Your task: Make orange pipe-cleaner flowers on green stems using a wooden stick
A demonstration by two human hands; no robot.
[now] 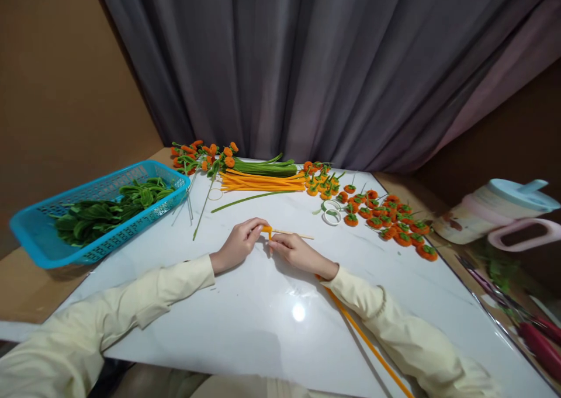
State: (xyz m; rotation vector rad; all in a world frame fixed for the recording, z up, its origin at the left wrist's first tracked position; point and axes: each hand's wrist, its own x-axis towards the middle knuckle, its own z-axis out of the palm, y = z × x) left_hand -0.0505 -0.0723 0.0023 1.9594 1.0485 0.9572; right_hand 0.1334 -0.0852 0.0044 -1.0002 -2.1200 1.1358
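Note:
A thin wooden stick (294,233) points right from my left hand (240,241), whose fingers are closed on its left end. Around that end is a wrap of orange pipe cleaner (267,229). My right hand (300,252) pinches the orange strand just below the stick. The strand's long tail (366,335) emerges under my right wrist and runs down to the lower right. Both hands are close together over the white tabletop (245,322). My fingers partly hide the wrap.
Behind my hands lie orange pipe cleaners (263,180), green ones (265,168) and a green stem (249,200). Orange pipe-cleaner flower heads (394,217) spread right beside white rings (332,213). A blue basket (131,234) holds green leaves. A cup (491,211) and red-handled tools (539,345) lie right.

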